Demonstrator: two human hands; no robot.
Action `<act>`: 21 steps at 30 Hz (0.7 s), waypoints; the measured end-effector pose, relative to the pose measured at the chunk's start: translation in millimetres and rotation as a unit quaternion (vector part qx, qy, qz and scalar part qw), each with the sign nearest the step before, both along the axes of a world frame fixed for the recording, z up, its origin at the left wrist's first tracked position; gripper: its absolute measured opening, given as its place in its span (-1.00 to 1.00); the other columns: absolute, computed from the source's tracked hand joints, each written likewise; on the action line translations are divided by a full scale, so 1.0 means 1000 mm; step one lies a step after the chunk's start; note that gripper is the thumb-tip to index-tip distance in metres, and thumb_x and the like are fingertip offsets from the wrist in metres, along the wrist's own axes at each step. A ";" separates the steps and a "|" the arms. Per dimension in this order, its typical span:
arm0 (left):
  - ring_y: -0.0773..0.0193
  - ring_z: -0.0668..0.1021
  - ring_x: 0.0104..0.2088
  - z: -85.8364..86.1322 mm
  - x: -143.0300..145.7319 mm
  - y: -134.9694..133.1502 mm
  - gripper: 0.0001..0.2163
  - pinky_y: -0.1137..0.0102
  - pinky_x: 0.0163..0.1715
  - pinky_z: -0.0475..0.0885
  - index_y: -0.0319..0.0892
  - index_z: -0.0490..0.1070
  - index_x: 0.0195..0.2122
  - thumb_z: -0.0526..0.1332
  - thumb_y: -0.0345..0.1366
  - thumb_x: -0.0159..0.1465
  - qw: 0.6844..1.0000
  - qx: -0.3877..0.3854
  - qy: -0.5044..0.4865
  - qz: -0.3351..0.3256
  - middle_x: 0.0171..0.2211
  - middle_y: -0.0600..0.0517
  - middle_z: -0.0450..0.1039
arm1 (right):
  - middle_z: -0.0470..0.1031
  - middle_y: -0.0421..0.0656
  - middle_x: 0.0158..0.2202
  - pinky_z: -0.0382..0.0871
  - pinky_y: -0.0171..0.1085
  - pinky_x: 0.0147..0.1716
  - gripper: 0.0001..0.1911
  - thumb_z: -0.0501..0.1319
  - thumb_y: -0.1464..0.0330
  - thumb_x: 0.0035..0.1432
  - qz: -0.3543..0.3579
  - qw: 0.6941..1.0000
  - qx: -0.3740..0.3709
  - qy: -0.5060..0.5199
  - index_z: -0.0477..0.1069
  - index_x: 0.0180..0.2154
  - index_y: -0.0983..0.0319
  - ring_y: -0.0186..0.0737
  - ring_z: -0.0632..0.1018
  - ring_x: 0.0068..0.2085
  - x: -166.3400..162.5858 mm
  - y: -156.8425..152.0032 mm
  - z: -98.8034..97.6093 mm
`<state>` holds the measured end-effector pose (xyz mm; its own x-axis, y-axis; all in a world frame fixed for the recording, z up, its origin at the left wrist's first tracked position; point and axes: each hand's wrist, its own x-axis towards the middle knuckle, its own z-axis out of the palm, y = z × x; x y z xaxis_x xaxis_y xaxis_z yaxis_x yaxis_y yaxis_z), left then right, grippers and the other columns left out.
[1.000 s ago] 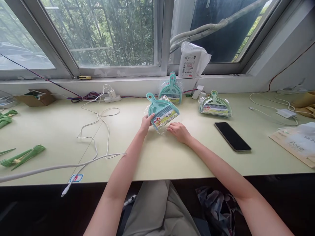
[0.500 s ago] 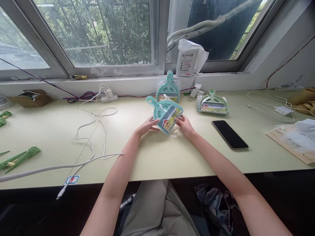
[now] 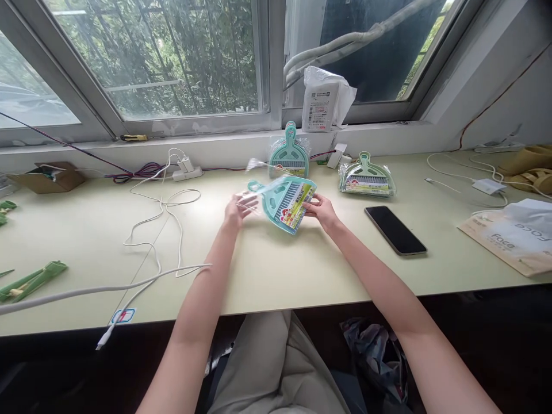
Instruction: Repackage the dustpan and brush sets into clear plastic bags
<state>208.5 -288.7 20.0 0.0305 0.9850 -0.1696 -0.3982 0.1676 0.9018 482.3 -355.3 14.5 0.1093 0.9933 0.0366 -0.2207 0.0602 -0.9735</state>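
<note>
My right hand (image 3: 322, 213) grips the lower right corner of a teal dustpan (image 3: 272, 201), which is tilted with its handle to the upper left. A grey-bristled brush (image 3: 290, 198) and a yellow printed label (image 3: 298, 206) lie against the pan. On the other side my left hand (image 3: 241, 210), smeared by motion, holds a clear plastic bag (image 3: 256, 165) that stretches over the handle end. Behind stands a stack of wrapped teal dustpans (image 3: 290, 152), partly hidden by the bag. More wrapped green dustpans (image 3: 366, 177) lie to the right.
A black phone (image 3: 395, 230) lies right of my right forearm. White cables (image 3: 161, 230) spread over the left of the table (image 3: 276, 276), one crossing my left forearm. A tissue pack (image 3: 511, 236) is at the far right. A wrapped white box (image 3: 319, 106) stands on the sill.
My left hand has moved left, away from the dustpan, drawing the clear bag toward the handle end. The pan's lower part now shows without film. The camera view has shifted slightly.
</note>
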 end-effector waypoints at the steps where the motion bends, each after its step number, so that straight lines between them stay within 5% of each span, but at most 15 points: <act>1: 0.25 0.60 -0.24 -0.001 -0.009 0.004 -0.56 0.32 -0.19 0.50 -0.21 0.35 -0.02 -0.14 -0.02 0.39 0.998 -0.003 -0.021 0.053 -0.21 -0.12 0.53 | 0.59 -0.15 -0.35 0.60 -0.14 -0.26 -0.55 0.47 0.35 -0.16 -0.014 1.000 -0.002 0.005 0.35 -0.21 0.23 -0.19 0.62 -0.35 0.006 0.001 0.000; 3: 0.30 0.58 -0.18 -0.003 -0.028 0.010 -0.53 0.41 -0.17 0.49 -0.20 0.26 0.06 -0.19 0.02 0.38 0.991 -0.021 -0.044 0.124 -0.15 -0.14 0.50 | 0.59 -0.16 -0.36 0.61 -0.15 -0.25 -0.59 0.45 0.40 -0.14 -0.050 0.999 -0.007 0.021 0.35 -0.24 0.22 -0.22 0.62 -0.37 0.018 0.004 -0.001; 5: 0.27 0.57 -0.15 -0.003 -0.039 0.012 -0.47 0.38 -0.17 0.50 -0.21 0.17 0.14 -0.14 0.08 0.35 0.991 -0.037 -0.046 0.122 -0.11 -0.17 0.47 | 0.58 -0.17 -0.34 0.61 -0.16 -0.21 -0.64 0.42 0.43 -0.10 -0.077 0.996 -0.009 0.040 0.34 -0.25 0.21 -0.24 0.62 -0.35 0.027 0.006 -0.004; 9: 0.06 0.59 -0.15 0.003 -0.026 0.001 -0.38 0.22 -0.23 0.52 -0.32 0.21 0.12 -0.05 0.13 0.27 0.995 -0.073 -0.018 -0.069 -0.11 -0.29 0.48 | 0.57 -0.17 -0.30 0.60 -0.19 -0.16 -0.69 0.38 0.44 -0.04 -0.086 0.995 -0.016 0.049 0.33 -0.25 0.21 -0.25 0.62 -0.32 0.030 0.007 -0.008; 12: -0.02 0.60 -0.17 0.008 0.004 -0.016 -0.44 0.20 -0.28 0.52 -0.30 0.37 -0.02 0.04 0.12 0.23 0.968 -0.085 0.050 -0.230 -0.13 -0.32 0.51 | 0.58 -0.14 -0.31 0.60 -0.18 -0.18 -0.69 0.38 0.45 -0.03 -0.061 0.997 -0.023 0.043 0.33 -0.24 0.22 -0.24 0.62 -0.34 0.019 0.003 -0.007; 15: 0.05 0.60 -0.21 0.004 0.032 -0.031 -0.53 0.23 -0.25 0.52 -0.20 0.41 -0.06 0.16 0.09 0.19 0.951 -0.025 0.090 -0.296 -0.17 -0.22 0.54 | 0.59 -0.13 -0.31 0.61 -0.18 -0.21 -0.67 0.39 0.43 -0.03 -0.013 0.999 -0.026 0.026 0.35 -0.21 0.22 -0.21 0.63 -0.32 0.006 -0.002 -0.004; 21: 0.25 0.54 -0.41 -0.009 0.040 -0.030 -0.72 0.34 -0.36 0.48 -0.16 0.38 -0.19 0.26 -0.11 0.16 0.977 0.032 0.153 -0.146 -0.37 -0.01 0.50 | 0.61 -0.05 -0.31 0.60 -0.27 -0.40 -0.78 0.36 0.32 0.06 0.094 0.992 -0.077 -0.045 0.47 -0.25 0.29 -0.19 0.64 -0.41 0.003 -0.002 -0.002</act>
<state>248.2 -318.3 11.0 0.2683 0.9510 -0.1534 -0.0524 0.1734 0.9835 485.7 -357.1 12.1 -0.0746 0.9903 -0.1168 -0.1253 -0.1255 -0.9842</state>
